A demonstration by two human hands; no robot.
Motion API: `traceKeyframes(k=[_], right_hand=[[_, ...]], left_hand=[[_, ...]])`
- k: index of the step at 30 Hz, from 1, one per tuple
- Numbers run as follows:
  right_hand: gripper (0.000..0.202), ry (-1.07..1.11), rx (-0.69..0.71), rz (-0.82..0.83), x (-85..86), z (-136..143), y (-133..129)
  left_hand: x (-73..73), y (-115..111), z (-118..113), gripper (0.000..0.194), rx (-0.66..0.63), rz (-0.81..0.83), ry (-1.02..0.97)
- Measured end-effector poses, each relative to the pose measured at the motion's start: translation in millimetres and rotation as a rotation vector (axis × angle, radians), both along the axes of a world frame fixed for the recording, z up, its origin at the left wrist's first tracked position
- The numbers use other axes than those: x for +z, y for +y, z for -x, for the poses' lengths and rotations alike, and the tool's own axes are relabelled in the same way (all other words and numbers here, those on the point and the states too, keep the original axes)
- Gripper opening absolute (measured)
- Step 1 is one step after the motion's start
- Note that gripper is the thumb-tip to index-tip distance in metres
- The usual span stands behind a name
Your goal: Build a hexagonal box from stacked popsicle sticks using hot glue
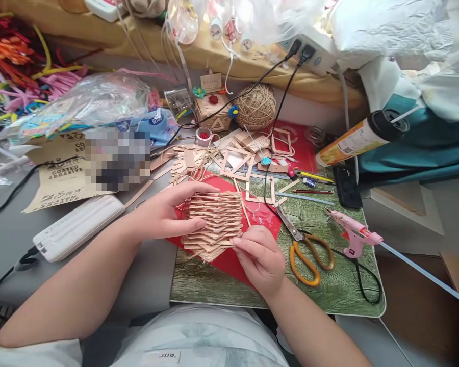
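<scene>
A box built of stacked craft sticks (214, 224) is tilted above a red sheet (229, 267), its layered sides facing me. My left hand (172, 214) grips it from the left, thumb across the near side and fingers over the far top edge. At the lower right corner of the box, my right hand (262, 257) has thumb and index finger pinched against a stick end. Whether that stick is loose or part of the stack I cannot tell. Strands of twine (204, 176) lie behind the box.
Scissors (300, 239) with orange handles and a pink glue gun (354, 232) lie right of my hands. Square stick frames (260, 189), a twine ball (256, 106) and a small decorated box (213, 113) are behind. A white power strip (78, 228) sits left; a cup (361, 137) leans at right.
</scene>
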State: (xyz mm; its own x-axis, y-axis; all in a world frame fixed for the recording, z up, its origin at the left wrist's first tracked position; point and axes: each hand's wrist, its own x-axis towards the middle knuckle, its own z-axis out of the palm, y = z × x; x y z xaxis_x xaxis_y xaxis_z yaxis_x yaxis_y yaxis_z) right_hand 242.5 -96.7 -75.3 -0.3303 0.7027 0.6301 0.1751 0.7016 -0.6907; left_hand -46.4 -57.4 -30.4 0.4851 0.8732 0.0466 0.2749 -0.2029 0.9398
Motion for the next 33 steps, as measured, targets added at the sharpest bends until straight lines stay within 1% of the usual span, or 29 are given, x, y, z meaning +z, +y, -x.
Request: traceKeyframes(k=[3,6,10,13,16,19,23,26,28,30,31,33], right_hand=[[0.053,0.023,-0.011,-0.011,1.1,1.4,0.0],[0.055,0.010,-0.008,-0.032,0.2,-0.3,-0.1],[0.053,-0.047,0.071,-0.094,-0.8,-3.8,-2.0],[0.050,-0.081,0.103,-0.121,-0.5,-5.4,-2.9],[0.049,-0.082,0.108,-0.113,0.3,-6.3,-1.9],[0.043,-0.083,0.103,-0.112,1.6,-5.9,0.0],[0.028,-0.048,0.055,-0.102,2.0,-2.7,1.4],[0.023,0.011,-0.044,-0.045,-0.2,-1.3,1.9],[0.022,0.023,-0.091,-0.001,-2.3,-1.8,1.9],[0.025,0.014,-0.076,0.011,-3.7,-3.2,1.4],[0.027,0.006,-0.052,0.005,-3.7,-3.9,1.0],[0.032,-0.008,-0.004,-0.018,-2.4,-4.8,-0.3]], left_hand=[[-3.7,-1.5,2.7,0.063,0.022,0.031,-0.027],[-4.7,-1.6,4.2,0.065,0.028,0.044,-0.007],[-7.1,0.9,6.7,0.068,0.013,0.056,0.012],[-11.2,2.9,10.2,0.068,0.039,0.053,0.038],[-14.6,3.8,14.3,0.066,0.075,0.018,0.062],[-14.7,3.7,18.2,0.065,0.067,0.022,0.068],[-12.2,3.5,22.9,0.064,0.038,0.030,0.104],[-13.9,4.8,26.8,0.072,0.045,0.046,0.108],[-16.5,5.4,29.1,0.083,0.050,0.054,0.107],[-17.9,4.8,29.7,0.096,0.060,0.030,0.124],[-17.7,4.2,29.0,0.099,0.067,-0.007,0.132],[-15.4,3.0,25.4,0.097,0.075,-0.107,0.143]])
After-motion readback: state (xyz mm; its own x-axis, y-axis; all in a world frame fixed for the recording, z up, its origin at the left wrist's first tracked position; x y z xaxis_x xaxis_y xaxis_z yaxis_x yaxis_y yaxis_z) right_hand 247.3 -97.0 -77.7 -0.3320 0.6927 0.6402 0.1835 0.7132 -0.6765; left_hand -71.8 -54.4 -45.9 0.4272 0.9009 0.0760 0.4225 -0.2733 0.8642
